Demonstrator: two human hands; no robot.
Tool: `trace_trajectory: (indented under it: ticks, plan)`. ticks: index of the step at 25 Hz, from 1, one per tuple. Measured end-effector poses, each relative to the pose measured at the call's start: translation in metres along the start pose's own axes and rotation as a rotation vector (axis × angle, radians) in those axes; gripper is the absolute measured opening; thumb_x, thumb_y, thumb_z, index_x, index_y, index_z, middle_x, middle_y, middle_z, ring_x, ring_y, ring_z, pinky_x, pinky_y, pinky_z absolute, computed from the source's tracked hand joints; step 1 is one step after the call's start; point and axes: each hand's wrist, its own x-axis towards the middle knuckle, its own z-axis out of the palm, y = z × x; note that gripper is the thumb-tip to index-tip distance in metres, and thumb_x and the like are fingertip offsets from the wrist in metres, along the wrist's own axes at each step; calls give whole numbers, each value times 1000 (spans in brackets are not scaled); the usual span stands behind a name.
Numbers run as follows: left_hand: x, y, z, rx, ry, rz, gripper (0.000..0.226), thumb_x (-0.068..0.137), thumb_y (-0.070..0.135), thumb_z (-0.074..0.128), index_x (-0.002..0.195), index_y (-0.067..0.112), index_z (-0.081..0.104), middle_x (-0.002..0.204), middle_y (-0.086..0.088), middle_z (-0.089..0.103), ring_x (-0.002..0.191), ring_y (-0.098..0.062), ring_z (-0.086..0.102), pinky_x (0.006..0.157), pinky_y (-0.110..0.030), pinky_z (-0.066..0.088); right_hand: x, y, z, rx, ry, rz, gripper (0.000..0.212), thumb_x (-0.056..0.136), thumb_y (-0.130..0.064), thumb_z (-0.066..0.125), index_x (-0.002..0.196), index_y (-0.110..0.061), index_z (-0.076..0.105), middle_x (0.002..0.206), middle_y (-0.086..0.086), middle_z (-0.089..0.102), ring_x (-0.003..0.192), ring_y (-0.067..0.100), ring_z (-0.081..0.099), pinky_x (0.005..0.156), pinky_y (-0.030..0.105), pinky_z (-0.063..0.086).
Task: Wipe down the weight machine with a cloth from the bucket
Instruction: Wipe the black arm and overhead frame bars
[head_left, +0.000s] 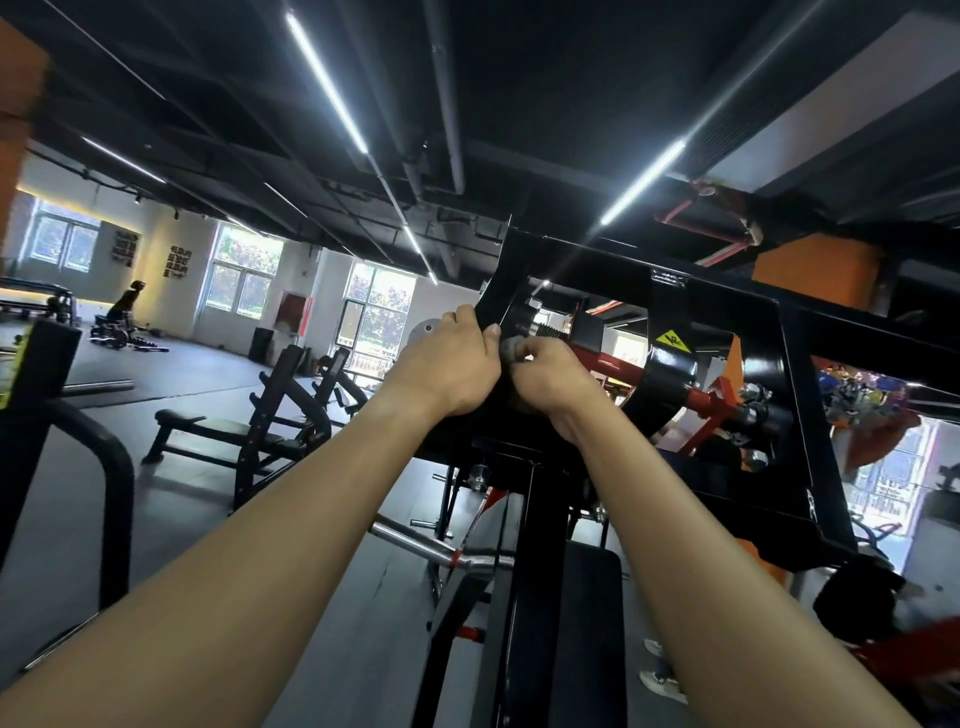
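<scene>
Weight machine (813, 426) is picked up by the head camera, its black frame rising right in front and filling the middle and right of the view. Both arms are stretched up to the frame's upper left corner. The left hand (447, 364) is clamped on the slanted black plate (501, 280) there, with the fingers curled over its edge. The right hand (550, 382) is bunched just beside it, touching it. A grey cloth (513, 347) is gripped in the right hand's curled fingers and held against the black metal at that corner. Only a small wad of the cloth is shown between the two hands.

Behind the hands a red bar (613, 362) is seen running through the frame. A yellow warning sticker (674, 340) is stuck on a black collar just to the right. Lower down, a black pad (587, 597) and a chrome bar (415, 540) are caught. Off to the left, black benches (249, 431) are lined up on the grey floor (171, 395) and bright windows (244, 275) are seen behind them. Light strips (327, 83) are strung across the dark ceiling.
</scene>
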Motion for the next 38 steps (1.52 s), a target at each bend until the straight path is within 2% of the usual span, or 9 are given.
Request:
trace_trajectory:
  ticks: [3,6,11,16,20,27,33,35,38]
  plan:
    - [-2,0,1,6,-1,-4,47,110,41,26,134,5,42,138,-21,52,126,-43,51,97,-48,39,-2,1,-6,108,-58,-30,33,86,9,49,67,-17,59,69,4,60,57,23,56,51,33,44]
    - [-2,0,2,7,20,6,46,110,39,25,134,4,43,136,-22,53,125,-43,51,96,-47,39,-3,4,-3,19,106,-51,21,85,-7,58,80,-17,75,77,8,73,70,27,71,62,36,56]
    - [-3,2,1,6,10,-1,46,110,38,25,135,4,42,136,-21,53,124,-42,52,95,-46,38,3,-4,-7,-215,60,-92,19,92,-15,60,88,-10,77,74,5,68,75,22,65,60,27,47]
    - [3,5,-6,-11,-21,5,38,106,35,29,125,3,39,124,-24,52,107,-43,56,82,-42,37,14,-13,-28,-318,476,-359,30,99,-4,47,105,-10,76,107,5,62,94,19,59,76,26,43]
    - [11,9,-6,-35,-13,-21,37,104,40,30,122,8,36,121,-23,50,102,-42,55,80,-42,37,29,2,-4,-593,312,-516,22,95,-5,53,101,-10,74,112,10,57,105,28,54,82,32,43]
    - [13,2,-3,-75,-9,0,32,103,39,31,122,14,34,118,-16,51,101,-39,55,78,-42,37,79,-6,-27,-515,506,-342,16,93,0,53,102,-7,64,104,11,58,94,31,58,75,37,45]
    - [10,6,-3,25,19,33,30,106,35,30,117,8,39,115,-18,51,99,-42,58,83,-47,44,57,10,-8,-674,435,-509,28,99,-17,45,99,-3,69,108,12,56,97,25,45,85,35,39]
    - [9,6,-1,16,10,38,30,106,34,29,117,8,38,112,-18,49,98,-42,57,89,-51,46,57,15,-10,-738,372,-511,32,100,-25,42,107,-6,67,115,11,55,101,26,46,88,37,39]
    - [12,3,-2,-37,5,27,29,105,38,29,115,11,35,106,-15,48,92,-40,57,82,-49,45,92,-1,-27,-680,145,-286,29,101,-17,42,109,-6,67,123,14,59,111,34,55,84,36,42]
